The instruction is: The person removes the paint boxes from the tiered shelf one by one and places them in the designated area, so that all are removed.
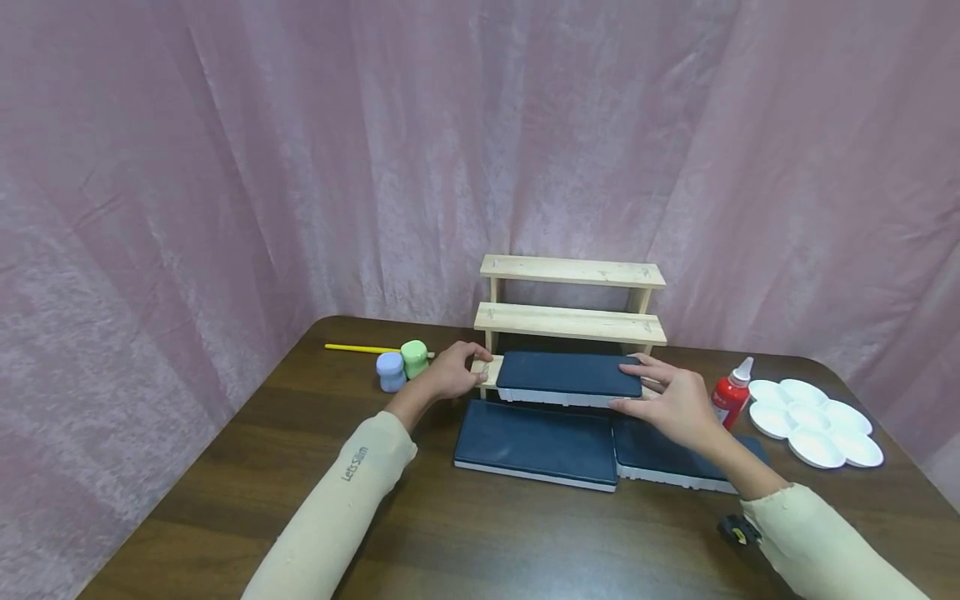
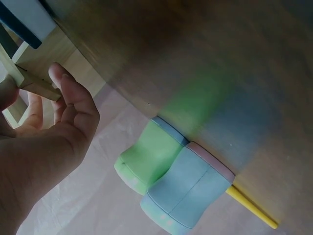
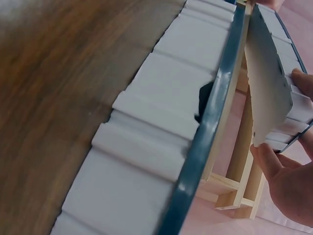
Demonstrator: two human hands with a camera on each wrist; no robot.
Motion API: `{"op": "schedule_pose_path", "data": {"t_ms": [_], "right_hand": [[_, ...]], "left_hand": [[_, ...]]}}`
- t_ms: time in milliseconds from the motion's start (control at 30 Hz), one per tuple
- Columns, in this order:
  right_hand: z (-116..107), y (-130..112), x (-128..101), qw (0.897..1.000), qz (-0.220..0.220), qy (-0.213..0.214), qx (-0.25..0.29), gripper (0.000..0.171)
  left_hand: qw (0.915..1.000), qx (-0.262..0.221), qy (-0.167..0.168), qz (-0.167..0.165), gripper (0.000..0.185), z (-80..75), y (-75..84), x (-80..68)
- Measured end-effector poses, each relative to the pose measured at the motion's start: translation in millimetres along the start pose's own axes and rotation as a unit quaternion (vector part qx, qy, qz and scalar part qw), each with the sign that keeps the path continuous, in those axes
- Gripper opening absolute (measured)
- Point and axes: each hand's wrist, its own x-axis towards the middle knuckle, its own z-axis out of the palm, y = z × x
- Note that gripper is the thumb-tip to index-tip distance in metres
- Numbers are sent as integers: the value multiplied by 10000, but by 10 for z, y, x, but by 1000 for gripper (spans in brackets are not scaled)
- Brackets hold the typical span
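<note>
Navy tray [image 1: 568, 374] sits on wooden rack's [image 1: 572, 321] lowest step. Right hand [image 1: 670, 400] pinches its right end; left hand [image 1: 451, 372] clasps the step's left end. Wrist views blurred, fingertips partly hidden.

Both arms wear snug cream-coloured sleeves [image 1: 352, 492] reaching the wrists, the left one printed with small grey "Let's Slim" lettering [image 1: 356, 464] along the forearm, hands bare.
</note>
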Motion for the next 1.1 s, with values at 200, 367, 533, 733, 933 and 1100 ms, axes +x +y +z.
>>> {"op": "schedule_pose_path", "data": {"t_ms": [200,367,533,733,933,1100], "right_hand": [[-26,-19,-87,9995,-188,253,-73,54],[-66,-40,-156,9987,-328,356,-138,53],[-96,-63,-220,9983,-396,387,-194,53],[-103,-91,-312,9975,-480,453,-252,52],[-117,-138,-389,9966,-611,455,-303,50],[-131,-201,-470,9971,-627,370,-229,49]], "left_hand": [[10000,13,-17,44,27,-4,-1,-10],[10000,2,-41,14,28,4,-6,-3],[10000,-39,-22,-12,28,8,-26,10],[10000,-25,-4,20,27,4,-25,0],[10000,24,2,0,27,-1,-19,-4],[10000,27,-22,-62,28,5,-16,7]]}}
